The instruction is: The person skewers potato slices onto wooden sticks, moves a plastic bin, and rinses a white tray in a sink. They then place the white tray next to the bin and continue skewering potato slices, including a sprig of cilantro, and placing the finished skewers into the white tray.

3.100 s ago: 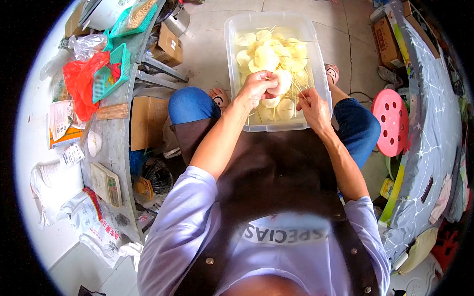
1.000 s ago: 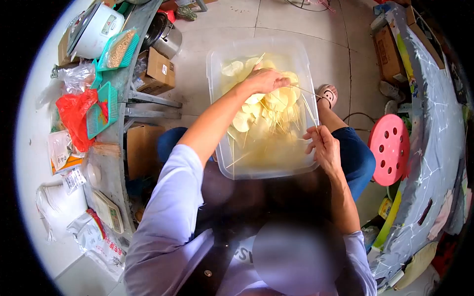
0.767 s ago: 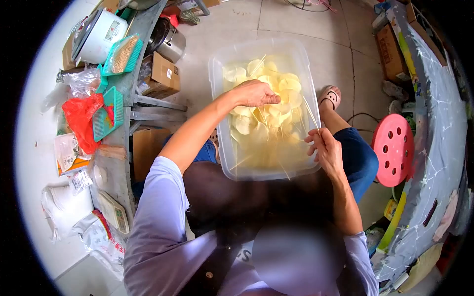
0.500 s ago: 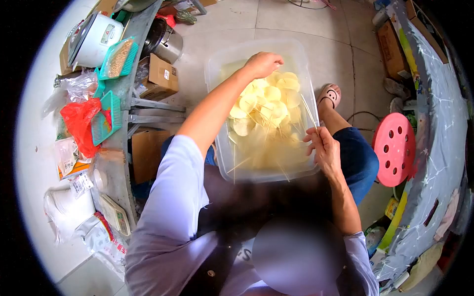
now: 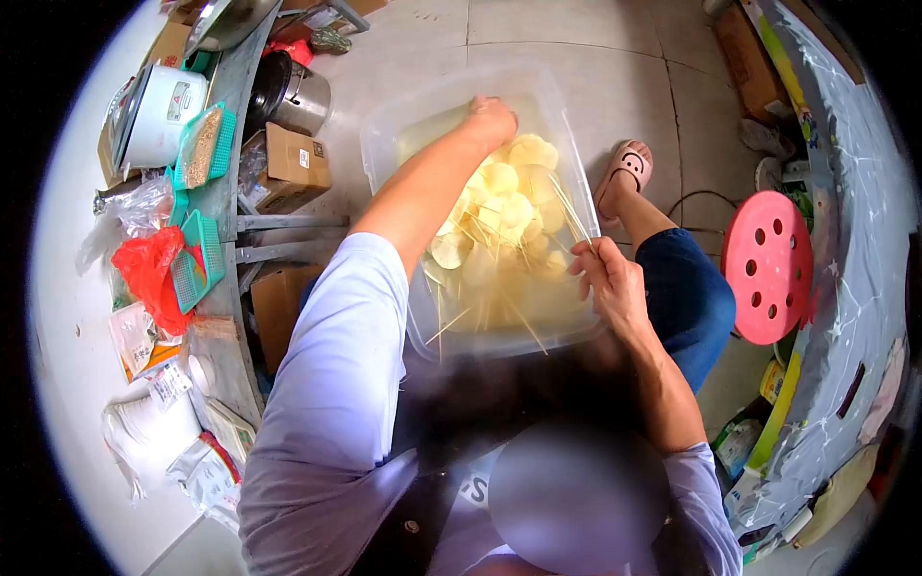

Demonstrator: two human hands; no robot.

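A translucent plastic tub (image 5: 382, 144) stands between my legs with cloudy liquid in it. Thin, round, pale-yellow slices (image 5: 501, 180), looking like potato, are heaped inside, with thin wooden skewers (image 5: 519, 322) among and below them. My left hand (image 5: 493, 119) is closed at the far side of the heap, fingers turned down; whatever they grip is hidden. Over the tub's right rim, my right hand (image 5: 615, 280) pinches a few skewers (image 5: 573, 209) that point up and away over the slices.
A shelf (image 5: 230, 144) on the left carries a white cooker (image 5: 165, 115), green baskets (image 5: 204, 259) and a red bag (image 5: 149, 274). Beneath it are a steel pot (image 5: 305, 98) and a cardboard box (image 5: 296, 165). At right stand a pink stool (image 5: 766, 267) and a cloth-covered surface (image 5: 860, 278).
The view has shifted, so the tub sits further left. My left hand has turned its fingers down at the far end of the slices. My right hand still holds the skewers beside the rim.
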